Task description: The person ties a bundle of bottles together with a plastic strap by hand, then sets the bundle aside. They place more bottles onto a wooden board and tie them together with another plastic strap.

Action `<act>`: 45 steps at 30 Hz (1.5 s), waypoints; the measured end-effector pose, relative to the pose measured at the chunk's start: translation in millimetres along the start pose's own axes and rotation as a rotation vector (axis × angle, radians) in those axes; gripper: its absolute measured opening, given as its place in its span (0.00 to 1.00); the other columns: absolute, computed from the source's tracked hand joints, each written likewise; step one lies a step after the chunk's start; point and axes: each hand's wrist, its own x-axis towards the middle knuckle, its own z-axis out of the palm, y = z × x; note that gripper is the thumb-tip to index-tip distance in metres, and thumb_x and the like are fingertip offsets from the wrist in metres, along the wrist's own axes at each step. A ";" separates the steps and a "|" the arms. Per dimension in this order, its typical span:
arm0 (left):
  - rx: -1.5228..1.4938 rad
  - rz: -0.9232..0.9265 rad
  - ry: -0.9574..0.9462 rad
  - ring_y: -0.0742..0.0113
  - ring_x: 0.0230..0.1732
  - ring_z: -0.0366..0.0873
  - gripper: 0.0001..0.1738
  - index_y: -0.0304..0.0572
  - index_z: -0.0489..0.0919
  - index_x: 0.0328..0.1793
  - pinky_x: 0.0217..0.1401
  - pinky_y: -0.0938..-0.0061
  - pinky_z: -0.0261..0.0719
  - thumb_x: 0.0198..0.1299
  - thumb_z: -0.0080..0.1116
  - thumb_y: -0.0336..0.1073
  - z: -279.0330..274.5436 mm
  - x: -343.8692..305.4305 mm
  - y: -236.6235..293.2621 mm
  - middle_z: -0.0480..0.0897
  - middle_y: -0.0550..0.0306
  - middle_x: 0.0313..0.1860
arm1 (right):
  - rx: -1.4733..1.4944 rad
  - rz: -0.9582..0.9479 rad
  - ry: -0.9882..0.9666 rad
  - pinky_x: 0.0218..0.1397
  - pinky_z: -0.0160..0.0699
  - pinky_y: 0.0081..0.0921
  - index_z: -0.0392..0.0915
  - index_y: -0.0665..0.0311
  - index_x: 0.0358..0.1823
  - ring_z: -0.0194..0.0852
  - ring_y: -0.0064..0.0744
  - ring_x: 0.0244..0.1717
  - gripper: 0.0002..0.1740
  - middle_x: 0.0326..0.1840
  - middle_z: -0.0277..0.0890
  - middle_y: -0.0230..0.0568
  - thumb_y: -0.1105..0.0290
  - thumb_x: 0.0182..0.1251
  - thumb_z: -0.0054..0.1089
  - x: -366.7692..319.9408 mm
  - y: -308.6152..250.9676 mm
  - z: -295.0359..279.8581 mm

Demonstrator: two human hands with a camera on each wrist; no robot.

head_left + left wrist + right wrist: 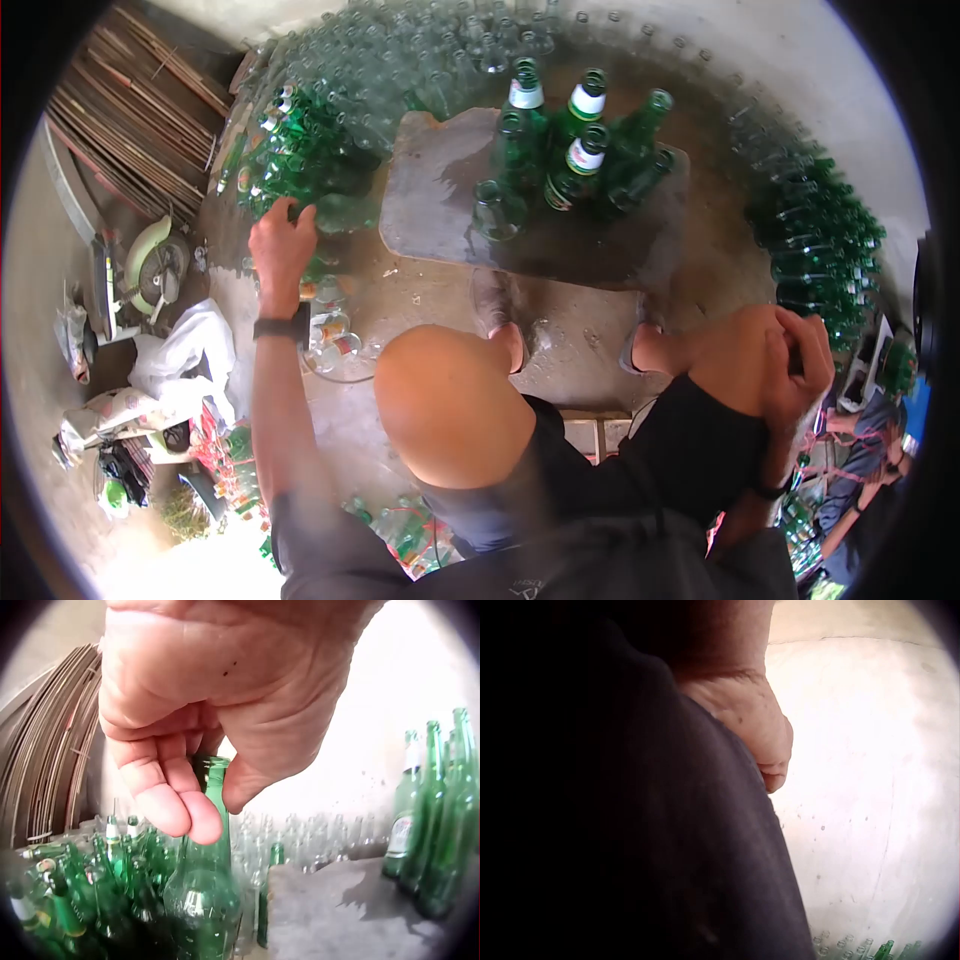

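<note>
Our left hand (217, 697) pinches the neck of an upright green bottle (199, 892) from straight above, in the pile (310, 150) just off the slab's (440, 190) left edge, while our right hand (800, 360) rests idle on the knee (735, 355), well apart.

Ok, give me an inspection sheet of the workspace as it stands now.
Surface: stone slab on the ground, bearing upright bottles.
Job's things: green bottle, upright among a pile of green bottles.
Clutter: white bags on the ground at the left.
Hands: left hand pinches the green bottle's neck; right hand rests on the knee.
Cables: nothing seen.
Surroundings: clear bottles behind the slab, stacked sheets at the left.
</note>
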 end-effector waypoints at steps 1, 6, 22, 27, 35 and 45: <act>-0.004 0.019 0.004 0.40 0.40 0.88 0.15 0.42 0.89 0.46 0.47 0.54 0.84 0.58 0.71 0.43 -18.8 -5.4 9.7 0.89 0.43 0.32 | -0.002 0.012 0.016 0.34 0.64 0.20 0.86 0.67 0.46 0.67 0.22 0.32 0.11 0.30 0.68 0.32 0.83 0.62 0.66 -0.7 1.0 -1.7; -0.043 0.129 0.082 0.62 0.23 0.81 0.17 0.40 0.88 0.49 0.33 0.67 0.78 0.59 0.74 0.42 -107.7 -39.9 45.8 0.83 0.49 0.22 | 0.004 -0.100 0.074 0.37 0.70 0.27 0.86 0.66 0.44 0.71 0.32 0.33 0.12 0.29 0.71 0.36 0.81 0.57 0.68 -5.3 10.4 -4.1; -0.420 0.262 -0.200 0.83 0.22 0.69 0.12 0.33 0.87 0.48 0.23 0.78 0.65 0.61 0.73 0.31 -173.1 -100.8 185.9 0.77 0.62 0.18 | 0.057 -0.212 0.174 0.39 0.71 0.32 0.86 0.62 0.41 0.74 0.36 0.31 0.12 0.27 0.74 0.33 0.77 0.55 0.72 -9.5 23.0 -7.2; -0.359 0.425 -0.137 0.78 0.18 0.72 0.13 0.33 0.87 0.47 0.23 0.75 0.69 0.58 0.75 0.32 -151.7 -101.5 217.7 0.80 0.55 0.18 | 0.066 -0.204 0.179 0.39 0.71 0.33 0.86 0.61 0.42 0.74 0.36 0.31 0.11 0.27 0.74 0.33 0.76 0.55 0.71 -10.1 23.2 -6.6; -0.373 0.523 -0.160 0.56 0.21 0.84 0.14 0.33 0.87 0.43 0.29 0.66 0.80 0.56 0.76 0.36 -110.3 -89.0 253.7 0.83 0.45 0.20 | 0.060 -0.182 0.178 0.39 0.72 0.33 0.86 0.61 0.42 0.74 0.37 0.31 0.11 0.28 0.75 0.34 0.76 0.55 0.71 -11.9 24.5 -10.2; -0.269 0.584 -0.187 0.40 0.30 0.86 0.15 0.31 0.87 0.43 0.37 0.55 0.83 0.56 0.74 0.37 -77.1 -68.0 268.9 0.84 0.39 0.23 | 0.065 -0.176 0.153 0.40 0.71 0.33 0.86 0.61 0.41 0.74 0.38 0.32 0.12 0.28 0.75 0.34 0.77 0.54 0.70 -12.0 24.7 -13.5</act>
